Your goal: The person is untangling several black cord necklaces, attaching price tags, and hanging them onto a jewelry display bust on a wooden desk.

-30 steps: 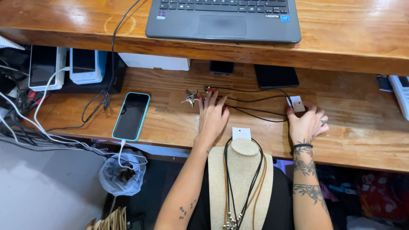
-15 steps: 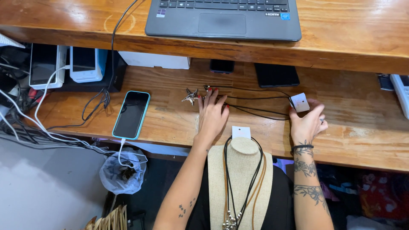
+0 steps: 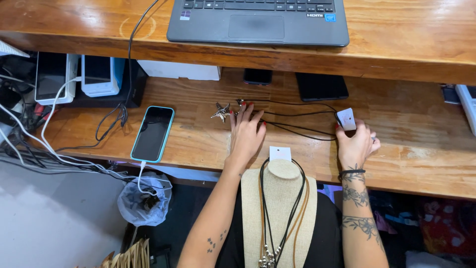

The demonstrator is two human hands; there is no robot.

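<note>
My left hand (image 3: 246,133) lies flat and released on the black cord (image 3: 297,130), just beside the star charm (image 3: 220,111). My right hand (image 3: 356,145) pinches the white tag (image 3: 346,119) at the cord's other end. I'd pull slowly, keeping the cord flat on the desk (image 3: 198,139).

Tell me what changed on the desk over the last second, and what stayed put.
The right hand lifted the small white tag off the wooden shelf and now holds it tilted up, with the black cord trailing from it. The left hand stayed flat on the shelf beside the star pendant. The phone, laptop and necklace bust did not move.
</note>
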